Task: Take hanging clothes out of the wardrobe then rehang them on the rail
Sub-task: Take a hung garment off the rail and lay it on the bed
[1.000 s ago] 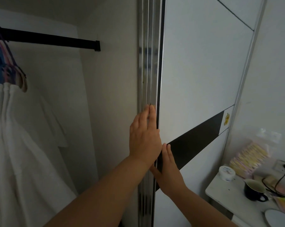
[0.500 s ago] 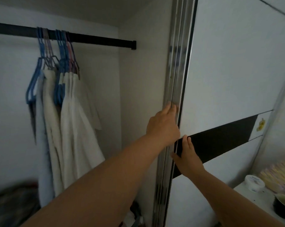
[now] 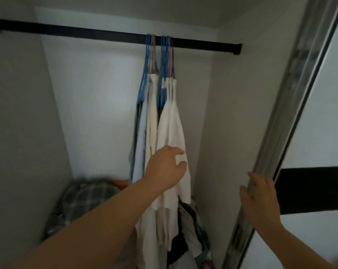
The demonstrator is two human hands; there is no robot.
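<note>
Left hand grip loose against white shirts, right hand relaxed, floor pile blurred

Two bare forearms, no sleeves in view. Left hand and right hand bare: no rings, watch or gloves visible.

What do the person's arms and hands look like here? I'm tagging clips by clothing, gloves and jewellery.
Both arms are bare as far as the frame shows: no sleeve, cuff or glove appears on either. The left hand and the right hand show no ring, watch, bracelet or marking that I can make out, though the picture is dim and a little blurred. No tool or strap is attached to either wrist.
</note>
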